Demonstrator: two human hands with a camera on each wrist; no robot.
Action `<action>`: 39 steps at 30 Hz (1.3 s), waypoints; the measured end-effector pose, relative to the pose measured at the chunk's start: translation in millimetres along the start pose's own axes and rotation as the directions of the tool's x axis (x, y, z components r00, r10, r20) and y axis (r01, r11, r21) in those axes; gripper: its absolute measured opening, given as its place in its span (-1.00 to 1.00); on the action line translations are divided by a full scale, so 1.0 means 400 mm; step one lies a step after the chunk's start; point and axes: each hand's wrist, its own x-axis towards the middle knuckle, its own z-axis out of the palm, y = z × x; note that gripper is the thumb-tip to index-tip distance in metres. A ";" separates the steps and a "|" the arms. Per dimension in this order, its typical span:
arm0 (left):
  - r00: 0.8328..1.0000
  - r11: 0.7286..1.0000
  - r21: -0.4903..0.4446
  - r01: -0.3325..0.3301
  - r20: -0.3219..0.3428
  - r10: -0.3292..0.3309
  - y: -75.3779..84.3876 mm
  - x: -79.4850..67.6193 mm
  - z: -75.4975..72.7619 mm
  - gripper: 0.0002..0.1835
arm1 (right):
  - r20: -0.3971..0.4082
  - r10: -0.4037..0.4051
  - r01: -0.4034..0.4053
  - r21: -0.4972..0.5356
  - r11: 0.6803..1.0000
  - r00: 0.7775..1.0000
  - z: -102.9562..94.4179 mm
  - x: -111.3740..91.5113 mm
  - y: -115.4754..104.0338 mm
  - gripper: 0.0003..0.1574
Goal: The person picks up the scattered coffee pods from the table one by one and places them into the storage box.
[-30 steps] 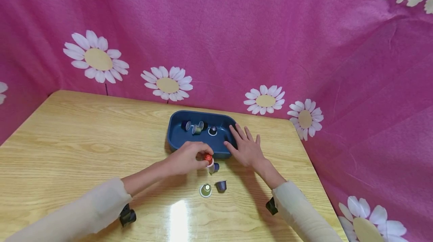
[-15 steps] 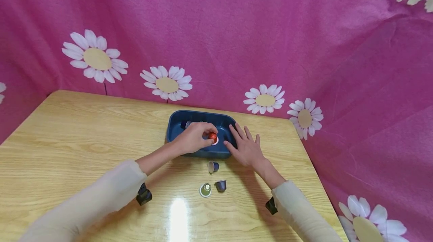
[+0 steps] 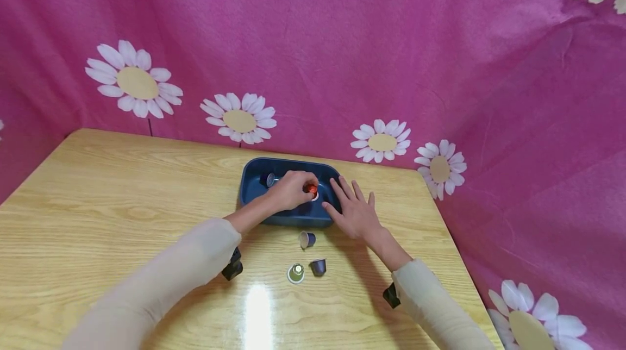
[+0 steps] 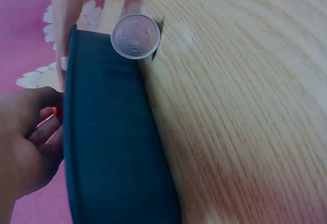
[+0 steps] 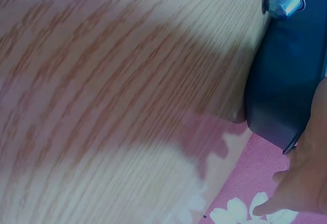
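Note:
In the head view my left hand (image 3: 289, 191) is inside the dark blue tray (image 3: 297, 221), pinching a red coffee capsule (image 3: 312, 190) between thumb and fingers. The left wrist view has this hand (image 4: 23, 142) behind the tray's wall (image 4: 115, 132), with a bit of red at the fingertips. My right hand (image 3: 361, 218) rests on the tray's right end, fingers spread; in the right wrist view the hand (image 5: 304, 178) is at the rim. A dark capsule (image 3: 267, 179) lies at the tray's left; my left hand hides the other capsules there.
In front of the tray, on the wooden table (image 3: 146, 208), lie a blue capsule (image 3: 307, 239) on its side, a dark purple capsule (image 3: 318, 267) and a green capsule (image 3: 296, 273). A pink cloth (image 3: 313, 56) with daisies hangs behind the table.
My left hand has carried the red capsule from the table in front of the tray up into it, then a little farther right. The right hand has stayed in place.

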 end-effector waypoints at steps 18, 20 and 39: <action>0.996 0.987 0.159 0.038 0.072 -0.050 -0.023 0.057 0.060 -0.71 | -0.017 -0.002 0.002 0.016 1.000 1.000 0.000 -0.004 0.002 -0.08; 0.995 0.984 0.170 0.049 0.077 -0.063 -0.027 0.059 0.063 -0.70 | -0.013 0.001 0.000 0.014 1.000 1.000 0.000 -0.005 0.002 -0.08; 0.991 0.968 0.242 0.062 0.103 -0.089 -0.039 0.056 0.066 -0.72 | -0.017 -0.007 0.008 0.012 1.000 1.000 0.003 0.002 -0.004 -0.08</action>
